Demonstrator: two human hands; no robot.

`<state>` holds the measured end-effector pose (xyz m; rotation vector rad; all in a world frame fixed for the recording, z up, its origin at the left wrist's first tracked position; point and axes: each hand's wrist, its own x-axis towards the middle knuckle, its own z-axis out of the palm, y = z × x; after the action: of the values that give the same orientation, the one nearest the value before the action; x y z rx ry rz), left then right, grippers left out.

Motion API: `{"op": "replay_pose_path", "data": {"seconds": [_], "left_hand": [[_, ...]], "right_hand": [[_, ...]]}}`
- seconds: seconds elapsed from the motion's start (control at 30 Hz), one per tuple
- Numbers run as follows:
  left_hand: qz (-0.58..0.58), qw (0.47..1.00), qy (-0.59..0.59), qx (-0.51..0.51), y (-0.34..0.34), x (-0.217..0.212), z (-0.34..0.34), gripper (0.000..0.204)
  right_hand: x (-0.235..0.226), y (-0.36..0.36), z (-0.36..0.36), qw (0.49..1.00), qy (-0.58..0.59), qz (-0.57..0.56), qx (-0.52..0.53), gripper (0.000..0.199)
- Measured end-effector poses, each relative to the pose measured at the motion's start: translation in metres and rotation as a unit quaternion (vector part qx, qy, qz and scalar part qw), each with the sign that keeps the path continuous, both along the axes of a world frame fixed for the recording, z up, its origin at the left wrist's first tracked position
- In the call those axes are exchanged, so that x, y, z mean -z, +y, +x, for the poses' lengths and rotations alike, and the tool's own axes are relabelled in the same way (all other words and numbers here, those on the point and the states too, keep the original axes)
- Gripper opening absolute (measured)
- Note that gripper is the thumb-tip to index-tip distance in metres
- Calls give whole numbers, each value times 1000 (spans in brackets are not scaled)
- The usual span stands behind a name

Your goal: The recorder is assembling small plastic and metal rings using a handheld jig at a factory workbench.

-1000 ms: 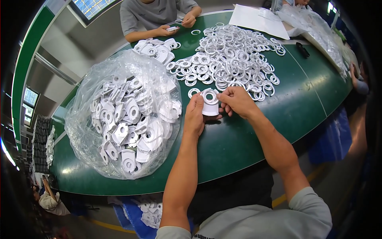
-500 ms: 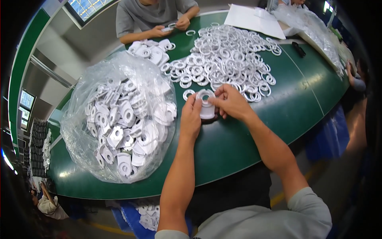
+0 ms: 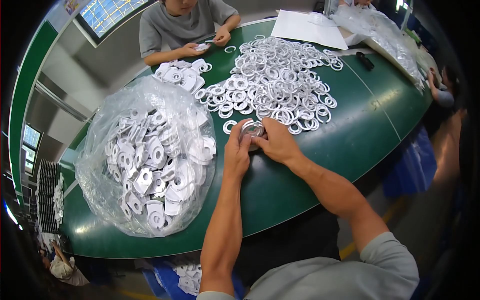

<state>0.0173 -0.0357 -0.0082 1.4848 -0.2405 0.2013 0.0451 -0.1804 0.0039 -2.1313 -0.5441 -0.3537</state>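
head cam: white part (image 3: 254, 132) is pinched between left hand (image 3: 237, 151) and right hand (image 3: 278, 143). ring pile (image 3: 282, 85) sits just beyond, toward the surface (image 3: 280, 195)'s far edge.

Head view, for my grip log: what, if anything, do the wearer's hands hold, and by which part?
The left hand and right hand hold a white ring-topped piece by its left and right edges; its near part is hidden.
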Motion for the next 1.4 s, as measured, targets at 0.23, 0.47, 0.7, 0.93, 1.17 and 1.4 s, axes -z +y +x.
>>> {"op": "replay_pose_path", "data": {"seconds": [0.23,0.47,0.7,0.93,1.17,1.4], "left_hand": [[-55,993,100,17,11,-14,-4,42],[-55,981,174,61,18,-14,-6,38],[-60,979,186,58,17,-14,-6,38],[-51,983,163,61,12,-7,-1,38],[-11,994,107,8,13,-6,-2,23],[-115,984,132,35,14,4,-1,27]], "right_hand": [[-32,-33,13,844,443,227,-199,23],[-25,-44,20,802,501,249,-208,24],[-26,-41,18,774,530,264,-224,18],[-11,-36,22,793,535,233,-173,13],[-25,-27,13,894,388,176,-137,20],[-11,-13,1,991,-53,-9,-122,40]]}}
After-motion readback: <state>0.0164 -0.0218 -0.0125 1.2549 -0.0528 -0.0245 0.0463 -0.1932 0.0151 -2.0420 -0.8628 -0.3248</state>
